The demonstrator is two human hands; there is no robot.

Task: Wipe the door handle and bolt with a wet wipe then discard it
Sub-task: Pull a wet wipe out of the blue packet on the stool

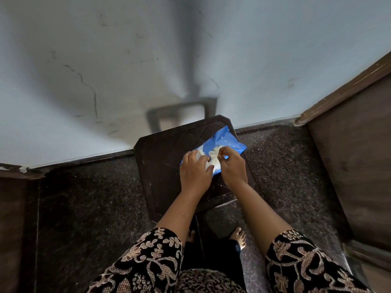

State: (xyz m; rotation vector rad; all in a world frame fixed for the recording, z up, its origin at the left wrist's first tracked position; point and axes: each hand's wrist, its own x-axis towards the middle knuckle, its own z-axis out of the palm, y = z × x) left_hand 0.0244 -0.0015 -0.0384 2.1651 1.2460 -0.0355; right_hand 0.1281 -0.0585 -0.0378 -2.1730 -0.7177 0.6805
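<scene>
A blue wipe packet [224,144] is lying on a dark stool [160,157], at its far right part. It is being pinned flat by the spread left hand [195,171]. A white wet wipe [213,154], bunched at the packet opening, is being pinched by the right hand [231,163]. The wipe is judged light, limp, damp and tearable; the exposed corner is being taken as the best hold.

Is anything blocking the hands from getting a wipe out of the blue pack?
Nothing visible. The left hand rests on the blue pack; the right hand pinches the white wipe at its opening.
</scene>
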